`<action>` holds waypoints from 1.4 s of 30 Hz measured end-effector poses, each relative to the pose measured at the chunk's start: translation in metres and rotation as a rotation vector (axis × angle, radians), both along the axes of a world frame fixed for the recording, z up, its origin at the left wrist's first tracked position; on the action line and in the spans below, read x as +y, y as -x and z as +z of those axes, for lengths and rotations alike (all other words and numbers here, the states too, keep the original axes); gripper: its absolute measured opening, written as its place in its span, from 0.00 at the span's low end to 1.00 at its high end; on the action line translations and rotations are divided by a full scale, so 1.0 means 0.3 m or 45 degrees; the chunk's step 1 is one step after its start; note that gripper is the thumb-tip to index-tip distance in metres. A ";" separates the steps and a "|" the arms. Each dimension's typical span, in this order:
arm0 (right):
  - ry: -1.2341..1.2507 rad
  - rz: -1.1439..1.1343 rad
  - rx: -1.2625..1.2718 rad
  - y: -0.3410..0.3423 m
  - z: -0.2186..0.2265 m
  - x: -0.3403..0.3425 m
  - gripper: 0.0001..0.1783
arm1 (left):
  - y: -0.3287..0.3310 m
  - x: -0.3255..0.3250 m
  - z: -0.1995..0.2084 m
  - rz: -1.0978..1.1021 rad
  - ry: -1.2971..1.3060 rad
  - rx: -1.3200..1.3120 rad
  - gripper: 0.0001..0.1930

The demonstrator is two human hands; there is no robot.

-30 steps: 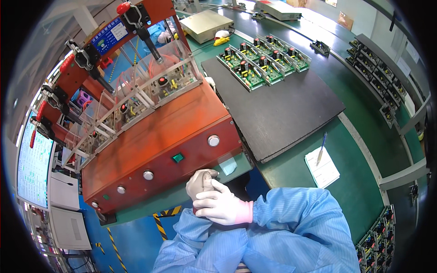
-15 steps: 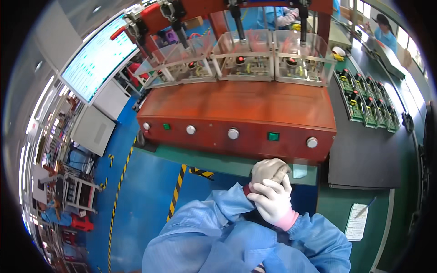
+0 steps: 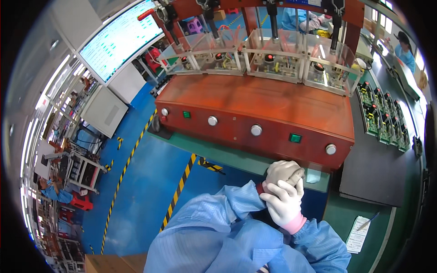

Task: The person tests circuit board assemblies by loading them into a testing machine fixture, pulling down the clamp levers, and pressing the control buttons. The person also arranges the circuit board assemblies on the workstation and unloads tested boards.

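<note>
My left hand, in a greyish glove with a dark red cuff, is at the front edge of the green bench, its fingers curled and their inner side hidden. My right hand, in a white glove with a pink cuff, lies against it with bent fingers closed over its near side and wrist. Just beyond both hands stands a red-brown test fixture with round silver buttons and green switches on its front. Clear-covered stations holding circuit boards line its top, under black-handled clamps. A pale blue piece lies beside my left hand.
Right of the fixture, several green circuit boards stand on a black mat. Nearer lie a printed sheet and a pen. A large screen is at upper left. A cardboard box sits at lower left. Other people work farther off.
The view has swung left, so the fixture and bench appear farther right, and the cardboard box has come into sight. My hands keep the same hold on each other.
</note>
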State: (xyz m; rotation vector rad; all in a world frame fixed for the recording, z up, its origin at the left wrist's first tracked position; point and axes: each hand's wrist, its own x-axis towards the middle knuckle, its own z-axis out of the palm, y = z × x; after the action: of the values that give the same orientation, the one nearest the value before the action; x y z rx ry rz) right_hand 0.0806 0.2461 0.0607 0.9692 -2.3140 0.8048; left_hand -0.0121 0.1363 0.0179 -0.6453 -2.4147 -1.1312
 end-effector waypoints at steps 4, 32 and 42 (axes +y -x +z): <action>-0.024 -0.031 0.002 -0.002 -0.001 0.002 0.13 | 0.010 -0.010 -0.021 -0.058 0.025 0.039 0.10; 0.102 0.050 -0.016 0.000 -0.005 0.009 0.14 | -0.058 -0.008 0.120 -0.408 -0.115 0.076 0.14; 0.131 0.044 -0.021 -0.007 -0.010 0.005 0.14 | -0.067 0.038 0.131 -0.295 -0.366 0.093 0.17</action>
State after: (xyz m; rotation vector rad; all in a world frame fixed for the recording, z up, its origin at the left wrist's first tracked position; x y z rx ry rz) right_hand 0.0828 0.2475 0.0577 0.9633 -2.2509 0.9397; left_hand 0.0081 0.1478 0.0573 -0.8670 -2.0998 -1.4855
